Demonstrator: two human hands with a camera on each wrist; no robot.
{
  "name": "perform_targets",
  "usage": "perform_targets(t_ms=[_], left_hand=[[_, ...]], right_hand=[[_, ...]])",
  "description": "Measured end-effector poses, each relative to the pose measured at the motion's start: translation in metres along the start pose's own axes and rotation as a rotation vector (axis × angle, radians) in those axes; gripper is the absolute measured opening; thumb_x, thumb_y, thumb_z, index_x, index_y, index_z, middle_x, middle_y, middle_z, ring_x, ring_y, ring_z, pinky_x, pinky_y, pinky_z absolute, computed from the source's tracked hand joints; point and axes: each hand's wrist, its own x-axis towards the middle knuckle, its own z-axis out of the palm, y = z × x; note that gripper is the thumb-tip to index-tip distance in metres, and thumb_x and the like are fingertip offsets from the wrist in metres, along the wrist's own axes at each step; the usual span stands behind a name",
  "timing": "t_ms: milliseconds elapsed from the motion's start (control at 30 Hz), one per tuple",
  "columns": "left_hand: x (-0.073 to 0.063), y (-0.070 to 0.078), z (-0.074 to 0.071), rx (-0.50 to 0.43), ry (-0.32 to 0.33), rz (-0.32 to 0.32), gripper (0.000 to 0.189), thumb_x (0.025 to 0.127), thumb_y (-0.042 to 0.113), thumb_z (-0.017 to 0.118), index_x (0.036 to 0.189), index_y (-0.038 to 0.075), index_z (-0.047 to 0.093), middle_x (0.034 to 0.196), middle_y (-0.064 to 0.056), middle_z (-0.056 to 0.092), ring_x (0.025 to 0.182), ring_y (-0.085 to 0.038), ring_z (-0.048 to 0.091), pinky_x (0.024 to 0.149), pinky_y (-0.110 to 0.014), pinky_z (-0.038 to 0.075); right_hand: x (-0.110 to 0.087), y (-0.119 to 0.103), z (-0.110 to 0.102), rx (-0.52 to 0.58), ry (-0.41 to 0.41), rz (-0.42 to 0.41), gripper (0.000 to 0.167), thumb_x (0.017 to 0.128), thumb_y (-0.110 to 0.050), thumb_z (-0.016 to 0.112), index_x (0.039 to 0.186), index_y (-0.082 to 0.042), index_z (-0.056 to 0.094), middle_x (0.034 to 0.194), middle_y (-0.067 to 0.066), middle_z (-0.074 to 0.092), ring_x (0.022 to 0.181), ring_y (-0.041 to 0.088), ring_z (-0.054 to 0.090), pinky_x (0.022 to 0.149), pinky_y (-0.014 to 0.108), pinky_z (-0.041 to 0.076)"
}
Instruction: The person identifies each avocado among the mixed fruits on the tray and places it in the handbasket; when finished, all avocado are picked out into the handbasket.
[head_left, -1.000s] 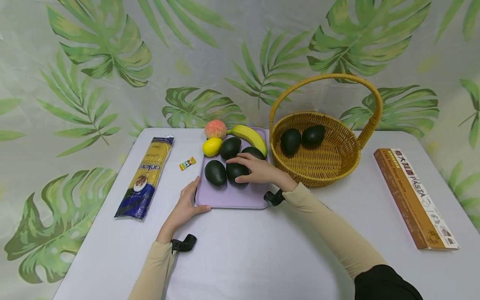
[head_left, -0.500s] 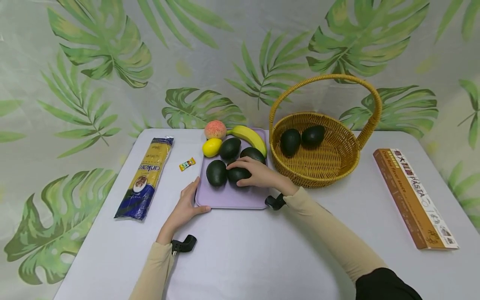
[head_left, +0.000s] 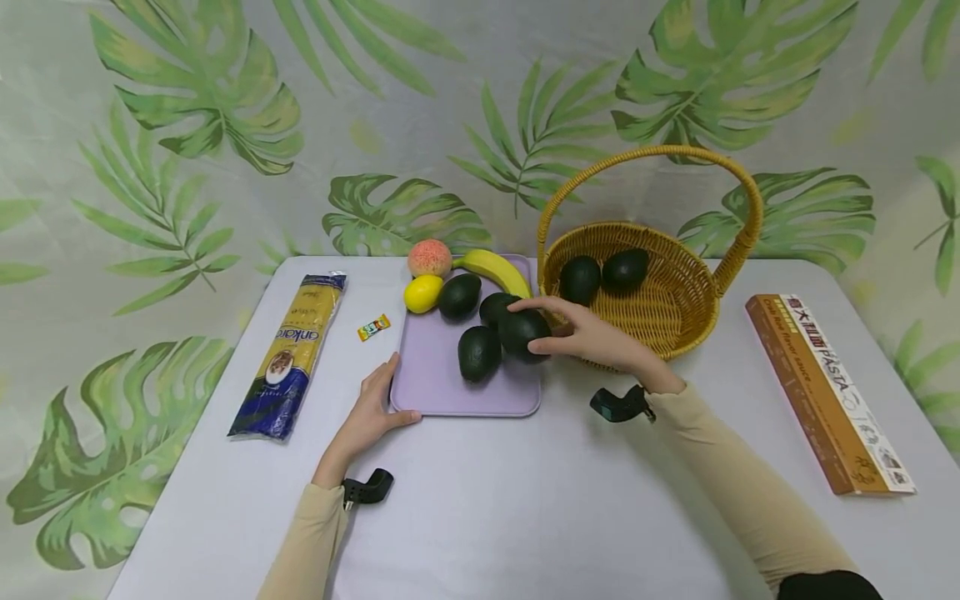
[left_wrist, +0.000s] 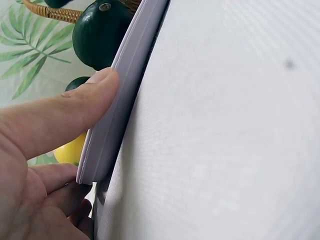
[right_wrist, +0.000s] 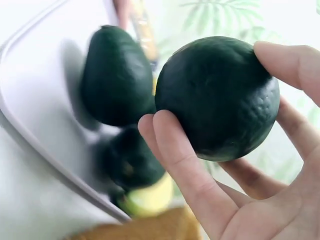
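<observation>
My right hand grips a dark green avocado above the right side of the lilac tray. In the right wrist view, fingers and thumb clasp this avocado clear of the tray. Another avocado lies just left of it, and a third is partly hidden behind. A further avocado rests near the lemon. My left hand holds the tray's near left corner, its thumb along the rim.
The wicker basket, with a tall handle, stands right of the tray and contains two avocados. A banana and a peach lie at the back. Pasta bag and small packet lie left; a pasta box lies right.
My right hand has lifted the avocado off the tray and moved right toward the basket. The avocado beside it has shifted right across the tray. My left hand has stayed put.
</observation>
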Motion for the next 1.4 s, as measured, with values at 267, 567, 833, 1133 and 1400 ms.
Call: perform_targets(t_ms=[267, 567, 833, 1133, 1400], left_hand=[[0.002, 0.000, 0.000, -0.008, -0.006, -0.003, 0.099, 0.081, 0.020, 0.078, 0.152, 0.001, 0.011, 0.156, -0.022, 0.007, 0.142, -0.036, 0.001, 0.112, -0.055, 0.007], [0.000, 0.000, -0.001, 0.001, -0.004, -0.012, 0.100, 0.081, 0.021, 0.078, 0.153, 0.003, 0.011, 0.157, -0.019, 0.007, 0.143, -0.033, 0.002, 0.112, -0.054, 0.009], [0.000, 0.002, 0.000, 0.003, -0.011, -0.030, 0.100, 0.081, 0.021, 0.077, 0.153, 0.004, 0.010, 0.158, -0.018, 0.007, 0.143, -0.032, 0.001, 0.113, -0.053, 0.009], [-0.001, 0.001, 0.000, -0.007, -0.005, -0.005, 0.101, 0.081, 0.020, 0.078, 0.153, 0.003, 0.011, 0.157, -0.019, 0.008, 0.143, -0.033, 0.002, 0.112, -0.054, 0.008], [0.000, -0.001, 0.001, 0.000, 0.000, 0.012, 0.100, 0.081, 0.020, 0.078, 0.153, 0.001, 0.012, 0.156, -0.021, 0.009, 0.142, -0.035, 0.003, 0.112, -0.056, 0.009]], right_hand=[[-0.040, 0.009, -0.048, 0.020, 0.152, 0.091, 0.054, 0.094, -0.023, 0.063, 0.144, -0.026, 0.043, 0.150, 0.002, 0.030, 0.095, 0.027, 0.063, 0.086, 0.040, 0.047], [-0.077, 0.040, -0.101, 0.031, 0.359, 0.233, 0.055, 0.097, -0.020, 0.057, 0.147, -0.016, 0.035, 0.150, 0.014, 0.023, 0.090, 0.015, 0.062, 0.074, 0.027, 0.054], [-0.085, 0.052, -0.119, 0.000, 0.371, 0.299, 0.059, 0.098, -0.022, 0.056, 0.149, -0.011, 0.029, 0.149, 0.023, 0.017, 0.095, 0.006, 0.055, 0.074, 0.027, 0.055], [-0.077, 0.057, -0.124, -0.142, 0.314, 0.357, 0.062, 0.098, -0.028, 0.056, 0.150, -0.013, 0.028, 0.152, 0.026, 0.017, 0.090, 0.030, 0.065, 0.073, 0.035, 0.055], [-0.063, 0.062, -0.124, -0.325, 0.284, 0.359, 0.058, 0.096, -0.025, 0.059, 0.145, -0.006, 0.034, 0.148, 0.030, 0.025, 0.125, 0.050, 0.036, 0.098, 0.063, 0.032]])
